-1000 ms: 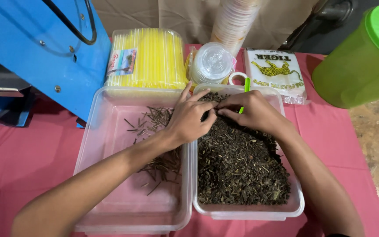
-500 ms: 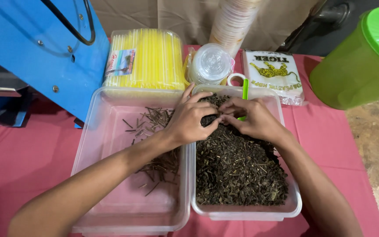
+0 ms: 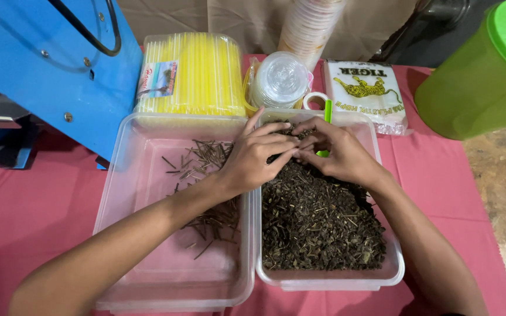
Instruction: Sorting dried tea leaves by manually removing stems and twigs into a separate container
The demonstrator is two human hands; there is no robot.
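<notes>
Two clear plastic tubs are set side by side on the pink-covered desk [image 3: 42, 205]. Thin brown stems [image 3: 209, 161] are scattered in the left tub [image 3: 124, 175]. The left hand [image 3: 253, 155] and right hand [image 3: 338, 152] are brought together at the far end of the right tub [image 3: 396, 269], fingertips narrowed to a pinch in the dark dried leaves [image 3: 320, 225]; whether a stem is held cannot be told. The leaves look light, brittle and crumbly, best taken lightly by single stalks.
</notes>
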